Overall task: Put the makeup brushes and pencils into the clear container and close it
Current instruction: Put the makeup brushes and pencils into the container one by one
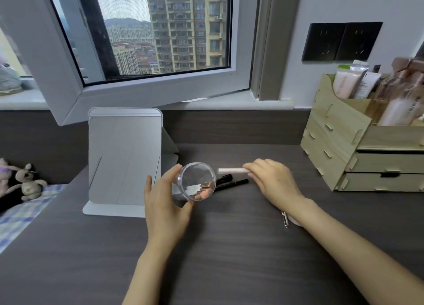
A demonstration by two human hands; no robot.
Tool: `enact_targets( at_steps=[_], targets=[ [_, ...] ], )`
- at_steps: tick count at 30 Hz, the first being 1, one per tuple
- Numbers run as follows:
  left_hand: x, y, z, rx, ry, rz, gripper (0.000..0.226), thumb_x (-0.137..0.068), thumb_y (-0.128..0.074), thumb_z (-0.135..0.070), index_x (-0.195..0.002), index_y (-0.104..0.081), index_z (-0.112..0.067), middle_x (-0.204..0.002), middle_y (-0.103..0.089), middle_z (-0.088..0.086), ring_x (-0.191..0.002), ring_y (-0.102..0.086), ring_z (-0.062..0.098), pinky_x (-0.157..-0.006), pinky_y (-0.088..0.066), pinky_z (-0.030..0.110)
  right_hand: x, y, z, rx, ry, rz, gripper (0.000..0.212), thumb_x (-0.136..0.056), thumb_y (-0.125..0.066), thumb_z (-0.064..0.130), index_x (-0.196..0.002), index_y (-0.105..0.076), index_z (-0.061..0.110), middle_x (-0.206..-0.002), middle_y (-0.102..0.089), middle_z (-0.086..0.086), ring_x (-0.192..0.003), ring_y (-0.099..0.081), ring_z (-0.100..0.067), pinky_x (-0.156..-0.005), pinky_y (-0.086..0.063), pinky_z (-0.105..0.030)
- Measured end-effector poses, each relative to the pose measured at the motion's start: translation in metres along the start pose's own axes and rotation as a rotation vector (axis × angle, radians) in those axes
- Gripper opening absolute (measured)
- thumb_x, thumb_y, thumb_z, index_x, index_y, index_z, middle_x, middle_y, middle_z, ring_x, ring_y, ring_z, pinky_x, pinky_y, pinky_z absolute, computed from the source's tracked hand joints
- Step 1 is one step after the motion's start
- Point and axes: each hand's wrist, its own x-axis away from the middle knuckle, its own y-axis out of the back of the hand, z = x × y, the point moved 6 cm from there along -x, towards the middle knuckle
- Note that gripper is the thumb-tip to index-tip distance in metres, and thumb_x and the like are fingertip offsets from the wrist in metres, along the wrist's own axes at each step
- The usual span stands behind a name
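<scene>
My left hand grips the clear round container, tilted so its open mouth faces me; several brush ends with copper ferrules show inside it. My right hand pinches a pale pink stick and holds it level, just right of the container's mouth. Two black pencils lie on the dark desk between my hands, partly behind the container. Under my right wrist a thin metal tool pokes out beside a whitish round piece, mostly hidden.
A grey folding mirror stands just left of the container. A wooden organiser with drawers and bottles fills the right side. An open window sash hangs over the desk's back. Plush toys sit at far left.
</scene>
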Motion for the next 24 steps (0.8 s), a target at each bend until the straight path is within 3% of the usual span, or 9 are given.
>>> enact_targets(
  at_steps=[3,6,8,11,15,18,20,24],
  targets=[
    [0.000,-0.001,0.001,-0.013,-0.005,0.010,0.071,-0.058,-0.087,-0.005,-0.120,-0.054,-0.014,-0.112,-0.054,-0.014,-0.102,-0.051,0.007,-0.111,-0.021,0.054,0.013,0.056,0.008,-0.255,-0.158,-0.140,0.032,-0.087,-0.046,0.036,-0.108,-0.068,0.024,-0.073,-0.060,0.001,-0.066,-0.053,-0.014,-0.056,-0.040,-0.027],
    [0.000,-0.003,-0.001,-0.013,-0.017,0.027,0.074,-0.058,-0.087,-0.006,-0.120,-0.050,-0.021,-0.113,-0.053,-0.017,-0.103,-0.052,0.007,-0.112,-0.019,0.051,0.019,0.099,0.038,-0.370,-0.092,-0.166,0.031,-0.085,-0.052,0.037,-0.108,-0.069,0.024,-0.064,-0.051,0.003,-0.057,-0.045,-0.011,-0.055,-0.034,-0.020],
    [0.000,-0.005,-0.003,-0.022,-0.038,0.052,0.078,-0.058,-0.087,-0.006,-0.121,-0.046,-0.026,-0.114,-0.053,-0.015,-0.105,-0.052,0.008,-0.113,-0.019,0.050,0.018,0.107,0.061,-0.279,-0.035,-0.090,0.029,-0.084,-0.051,0.037,-0.101,-0.071,0.024,-0.063,-0.055,0.003,-0.056,-0.048,-0.011,-0.054,-0.039,-0.020],
    [0.001,-0.009,-0.005,-0.055,-0.093,0.100,0.084,-0.055,-0.086,-0.002,-0.122,-0.043,-0.027,-0.116,-0.052,-0.013,-0.108,-0.051,0.011,-0.110,-0.022,0.055,0.010,0.097,0.092,-0.135,0.027,0.101,0.028,-0.088,-0.040,0.030,-0.099,-0.064,0.019,-0.074,-0.056,-0.001,-0.063,-0.053,-0.022,-0.055,-0.048,-0.039],
    [0.001,-0.007,-0.006,-0.063,-0.092,0.097,0.085,-0.055,-0.087,-0.003,-0.122,-0.042,-0.027,-0.118,-0.052,-0.013,-0.110,-0.049,0.010,-0.110,-0.023,0.056,0.005,0.072,0.119,-0.167,0.127,0.313,0.027,-0.084,-0.038,0.001,-0.108,-0.047,0.012,-0.088,-0.031,0.000,-0.075,-0.028,-0.015,-0.063,-0.031,-0.029],
    [0.002,-0.006,-0.008,-0.049,-0.082,0.080,0.082,-0.056,-0.087,-0.003,-0.121,-0.043,-0.026,-0.118,-0.059,-0.005,-0.110,-0.046,0.009,-0.110,-0.021,0.054,-0.002,0.067,0.132,-0.257,0.112,0.197,0.022,-0.078,-0.054,-0.009,-0.095,-0.057,0.005,-0.087,-0.052,-0.008,-0.079,-0.049,-0.022,-0.068,-0.041,-0.028],
    [0.002,-0.006,-0.007,-0.034,-0.069,0.080,0.080,-0.058,-0.085,-0.002,-0.121,-0.043,-0.027,-0.118,-0.061,-0.001,-0.109,-0.048,0.009,-0.111,-0.019,0.050,-0.005,0.067,0.132,-0.338,0.047,0.060,0.016,-0.077,-0.064,-0.004,-0.089,-0.060,0.005,-0.083,-0.065,-0.009,-0.075,-0.056,-0.017,-0.067,-0.039,-0.018],
    [0.002,-0.005,-0.005,0.006,-0.038,0.083,0.074,-0.062,-0.080,-0.004,-0.123,-0.045,-0.027,-0.117,-0.058,-0.009,-0.107,-0.055,0.012,-0.114,-0.017,0.047,-0.001,0.063,0.126,-0.445,-0.046,-0.031,0.018,-0.073,-0.075,0.016,-0.081,-0.061,0.011,-0.075,-0.053,-0.001,-0.063,-0.049,-0.012,-0.061,-0.039,-0.015]
  ],
)
